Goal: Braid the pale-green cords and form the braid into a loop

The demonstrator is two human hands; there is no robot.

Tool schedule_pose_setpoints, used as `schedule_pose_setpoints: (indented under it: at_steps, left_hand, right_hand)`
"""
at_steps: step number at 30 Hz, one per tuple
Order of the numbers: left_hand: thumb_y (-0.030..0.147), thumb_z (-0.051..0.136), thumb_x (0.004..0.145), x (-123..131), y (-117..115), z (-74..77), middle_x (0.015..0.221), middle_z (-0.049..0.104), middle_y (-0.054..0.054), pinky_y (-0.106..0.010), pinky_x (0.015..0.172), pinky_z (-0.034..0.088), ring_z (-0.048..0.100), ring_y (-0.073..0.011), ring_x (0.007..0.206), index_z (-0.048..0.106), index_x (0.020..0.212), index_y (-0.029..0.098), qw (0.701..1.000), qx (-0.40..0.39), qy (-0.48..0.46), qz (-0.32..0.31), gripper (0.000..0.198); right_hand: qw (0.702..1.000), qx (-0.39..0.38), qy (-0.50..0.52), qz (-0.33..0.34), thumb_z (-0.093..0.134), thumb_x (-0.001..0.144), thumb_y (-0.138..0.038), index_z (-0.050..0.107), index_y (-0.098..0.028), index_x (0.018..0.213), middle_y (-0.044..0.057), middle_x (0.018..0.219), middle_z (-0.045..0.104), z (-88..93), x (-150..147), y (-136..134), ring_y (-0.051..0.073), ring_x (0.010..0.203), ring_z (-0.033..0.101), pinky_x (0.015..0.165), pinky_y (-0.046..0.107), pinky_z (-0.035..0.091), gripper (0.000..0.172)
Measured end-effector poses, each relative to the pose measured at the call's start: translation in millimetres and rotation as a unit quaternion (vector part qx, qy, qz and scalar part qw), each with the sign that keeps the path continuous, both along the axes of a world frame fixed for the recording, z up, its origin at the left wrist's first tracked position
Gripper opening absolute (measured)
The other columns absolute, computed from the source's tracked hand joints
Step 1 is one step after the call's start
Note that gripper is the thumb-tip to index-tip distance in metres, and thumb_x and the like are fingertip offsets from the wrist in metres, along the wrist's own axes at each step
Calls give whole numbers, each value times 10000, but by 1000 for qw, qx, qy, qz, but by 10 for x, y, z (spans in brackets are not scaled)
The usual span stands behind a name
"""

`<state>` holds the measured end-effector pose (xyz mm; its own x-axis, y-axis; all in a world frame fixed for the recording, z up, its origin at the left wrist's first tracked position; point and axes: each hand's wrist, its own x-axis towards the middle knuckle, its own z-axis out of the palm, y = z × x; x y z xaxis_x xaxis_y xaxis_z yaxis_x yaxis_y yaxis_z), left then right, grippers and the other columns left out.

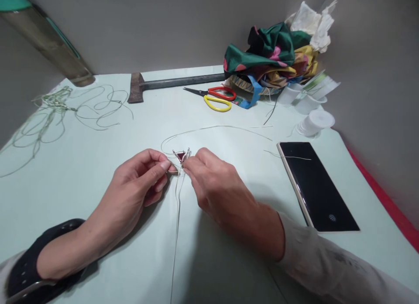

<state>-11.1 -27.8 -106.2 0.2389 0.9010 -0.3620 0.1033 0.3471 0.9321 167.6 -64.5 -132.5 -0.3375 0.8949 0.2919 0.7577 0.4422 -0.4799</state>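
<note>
Both hands meet at the middle of the bench (81, 164), and the small dark red triangle (180, 155) sits right between their fingertips, just past them on the far side. Its point faces the person and its flat edge faces away.

The left hand (140, 179) has thumb and forefinger pinched shut on the pale cord (177, 216), touching the triangle's left side. The right hand (214, 182) pinches the triangle at its near corner, so its grip is the closer of the two.

From the pinch, the cord's doubled strands run straight back toward the person. Another length loops off to the far right.

A phone (316, 186) lies well apart to the right. Scissors (218, 97) lie farther back.
</note>
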Motion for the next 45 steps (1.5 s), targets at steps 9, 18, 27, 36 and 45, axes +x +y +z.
schedule_pose_setpoints:
  at_steps: [9, 18, 27, 36, 45]
  left_hand:
    - [433, 719, 933, -34, 14, -39, 552, 437, 35, -224, 464, 205, 321, -91, 517, 674, 818, 210, 996, 17, 65, -56, 256]
    - [397, 754, 886, -15, 16, -30, 584, 498, 42, -205, 453, 256, 376, -98, 523, 644, 927, 233, 996, 26, 70, -48, 201]
    - [326, 740, 859, 23, 6, 16, 662, 610, 30, -177, 434, 268, 442, -71, 493, 607, 870, 203, 999, 11, 42, -17, 182]
    - [356, 719, 848, 22, 9, 4, 797, 676, 17, -199, 430, 264, 456, -68, 494, 589, 878, 213, 999, 10, 37, -6, 195]
    - [333, 670, 898, -53, -50, -76, 857, 691, 0, -287, 627, 446, 591, -154, 730, 727, 845, 248, 917, 315, 241, -33, 115]
  right_hand:
    - [985, -111, 120, -61, 522, 958, -130, 648, -170, 813, 25, 826, 624, 105, 22, 67, 151, 787, 554, 722, 297, 382, 196]
    - [977, -85, 174, -94, 545, 793, -32, 586, -183, 650, -42, 639, 541, 316, 177, 107, 92, 593, 421, 634, 263, 339, 212]
    - [965, -70, 229, -110, 584, 815, -60, 624, -182, 646, -51, 627, 530, 463, 125, 58, 81, 581, 412, 638, 258, 366, 213]
    - [967, -80, 218, -109, 574, 803, -54, 673, -151, 702, -48, 632, 544, 148, 40, 120, 74, 561, 405, 601, 245, 336, 171]
    - [964, -110, 212, -119, 580, 798, -39, 660, -147, 705, -37, 665, 553, 112, 36, 117, 79, 609, 438, 626, 241, 332, 163]
